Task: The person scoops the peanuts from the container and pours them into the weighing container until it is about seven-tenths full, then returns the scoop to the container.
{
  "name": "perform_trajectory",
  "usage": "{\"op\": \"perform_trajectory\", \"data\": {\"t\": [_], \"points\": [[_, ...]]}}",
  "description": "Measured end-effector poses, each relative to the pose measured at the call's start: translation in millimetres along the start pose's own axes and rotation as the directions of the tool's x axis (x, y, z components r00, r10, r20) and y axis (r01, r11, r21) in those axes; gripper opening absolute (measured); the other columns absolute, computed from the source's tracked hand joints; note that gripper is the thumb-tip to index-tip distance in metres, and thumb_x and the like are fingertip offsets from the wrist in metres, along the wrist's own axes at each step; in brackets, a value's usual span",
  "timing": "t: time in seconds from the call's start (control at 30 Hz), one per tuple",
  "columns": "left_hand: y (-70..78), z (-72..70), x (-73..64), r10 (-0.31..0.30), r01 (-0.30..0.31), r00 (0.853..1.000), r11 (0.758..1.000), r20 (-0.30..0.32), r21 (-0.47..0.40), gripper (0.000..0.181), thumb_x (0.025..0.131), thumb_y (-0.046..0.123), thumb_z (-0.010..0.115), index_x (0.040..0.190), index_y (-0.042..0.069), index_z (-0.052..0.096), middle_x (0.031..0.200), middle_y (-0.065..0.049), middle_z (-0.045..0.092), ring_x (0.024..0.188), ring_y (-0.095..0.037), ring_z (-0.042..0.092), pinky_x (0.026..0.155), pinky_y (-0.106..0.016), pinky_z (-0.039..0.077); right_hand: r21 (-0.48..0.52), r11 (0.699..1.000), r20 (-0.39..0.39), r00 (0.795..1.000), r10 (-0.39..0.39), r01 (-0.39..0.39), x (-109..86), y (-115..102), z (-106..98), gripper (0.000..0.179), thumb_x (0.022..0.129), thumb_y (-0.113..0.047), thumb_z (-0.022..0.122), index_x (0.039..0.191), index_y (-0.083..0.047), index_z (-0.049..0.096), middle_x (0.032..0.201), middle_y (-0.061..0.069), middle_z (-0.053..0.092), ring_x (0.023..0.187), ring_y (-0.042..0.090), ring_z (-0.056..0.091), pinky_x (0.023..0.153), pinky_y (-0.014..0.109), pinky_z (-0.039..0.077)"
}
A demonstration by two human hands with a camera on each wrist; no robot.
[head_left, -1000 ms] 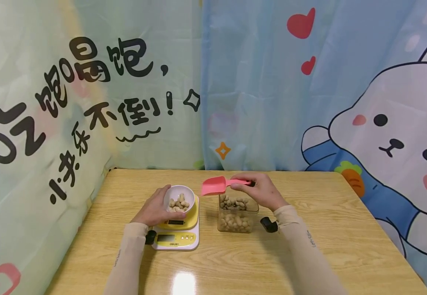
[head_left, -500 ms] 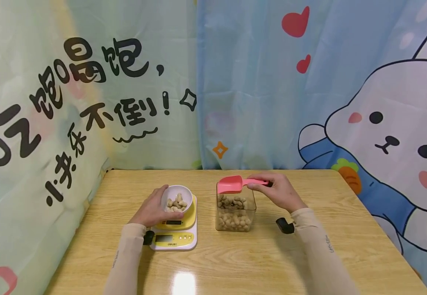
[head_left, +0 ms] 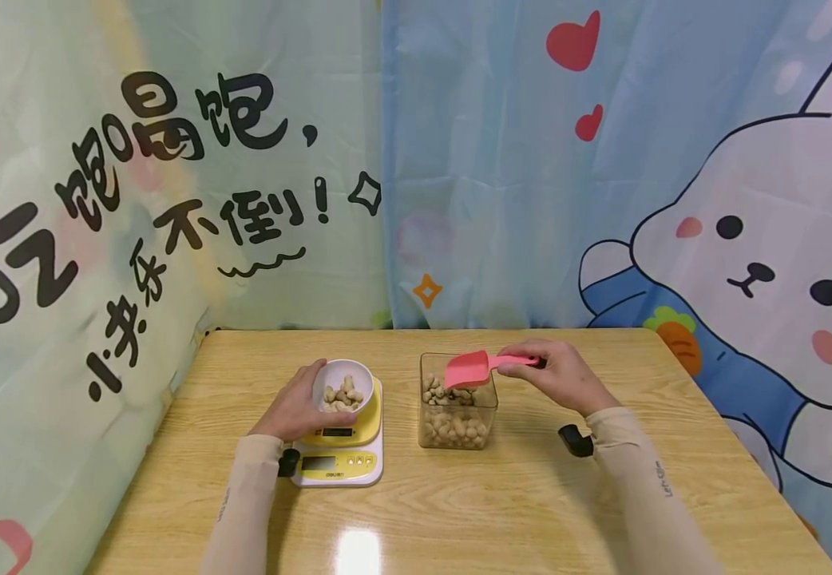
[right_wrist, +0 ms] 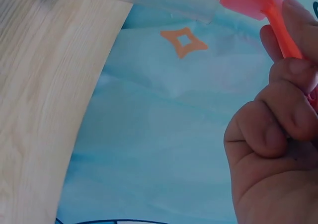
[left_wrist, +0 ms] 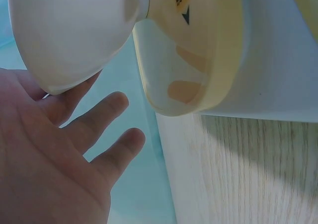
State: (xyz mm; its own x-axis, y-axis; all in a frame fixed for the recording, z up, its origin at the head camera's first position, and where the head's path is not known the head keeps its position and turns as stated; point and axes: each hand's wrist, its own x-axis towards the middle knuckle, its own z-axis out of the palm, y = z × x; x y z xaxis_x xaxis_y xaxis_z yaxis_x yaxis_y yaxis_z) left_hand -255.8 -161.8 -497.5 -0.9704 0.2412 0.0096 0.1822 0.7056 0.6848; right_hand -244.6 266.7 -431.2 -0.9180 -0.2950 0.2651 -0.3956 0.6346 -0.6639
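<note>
My left hand (head_left: 294, 409) grips a small white bowl (head_left: 367, 385) of peanuts (head_left: 342, 393), thumb along the near side and fingers at the far side. The bowl is over a yellow-and-white kitchen scale (head_left: 340, 467); in the left wrist view, the lower fingers are spread below the bowl (left_wrist: 74, 30), beside the scale plate (left_wrist: 189, 80). My right hand (head_left: 560, 375) pinches the handle of a pink scoop (head_left: 468, 370), its lower fingers curled in the right wrist view. The scoop is over a clear square container (head_left: 457, 443) of peanuts; no load shows in it.
Scale and container stand on a wooden table (head_left: 423, 519), with a gap between them. A printed curtain (head_left: 459, 160) hangs behind the table's back edge and along its left side.
My right hand has moved right with the scoop, from between bowl and container to over the container, and the scoop is a little lower. My left hand and the bowl stay at the scale.
</note>
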Motion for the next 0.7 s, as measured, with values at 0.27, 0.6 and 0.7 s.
{"op": "perform_trajectory", "data": {"t": [0.27,0.6,0.7], "points": [[-0.9,0.1,0.4,0.009,-0.009,1.0,1.0,0.0,-0.015,0.115,0.07,0.057,0.088,0.159,0.014,0.03,0.149,-0.013,0.046,0.123,-0.029,0.052,0.103,-0.053,0.044,-0.1,0.993,0.054,0.997,-0.057,0.062,5.0,-5.0,-3.2,0.03,0.092,-0.037,0.075,0.114,-0.016,0.078,0.104,0.001,0.073,0.078,0.015,0.06,0.067,0.031,0.052],[2.8,-2.0,-0.1,-0.005,0.005,1.0,1.0,0.006,0.002,0.117,0.069,0.058,0.088,0.16,0.012,0.029,0.149,-0.014,0.045,0.124,-0.031,0.052,0.103,-0.053,0.044,-0.168,0.979,0.116,0.989,-0.095,0.114,14.4,-14.0,-2.6,0.023,0.091,-0.031,0.077,0.108,-0.016,0.08,0.1,-0.003,0.073,0.081,0.014,0.06,0.069,0.031,0.053],[1.7,-1.7,-0.1,0.0,0.0,1.0,1.0,0.002,0.014,0.119,0.069,0.059,0.087,0.16,0.011,0.028,0.15,-0.016,0.044,0.125,-0.032,0.052,0.104,-0.054,0.044,-0.17,0.979,0.134,0.987,-0.086,0.109,15.9,-14.0,-1.0,0.023,0.092,-0.031,0.077,0.108,-0.015,0.08,0.101,-0.003,0.074,0.082,0.014,0.061,0.069,0.031,0.054]]}}
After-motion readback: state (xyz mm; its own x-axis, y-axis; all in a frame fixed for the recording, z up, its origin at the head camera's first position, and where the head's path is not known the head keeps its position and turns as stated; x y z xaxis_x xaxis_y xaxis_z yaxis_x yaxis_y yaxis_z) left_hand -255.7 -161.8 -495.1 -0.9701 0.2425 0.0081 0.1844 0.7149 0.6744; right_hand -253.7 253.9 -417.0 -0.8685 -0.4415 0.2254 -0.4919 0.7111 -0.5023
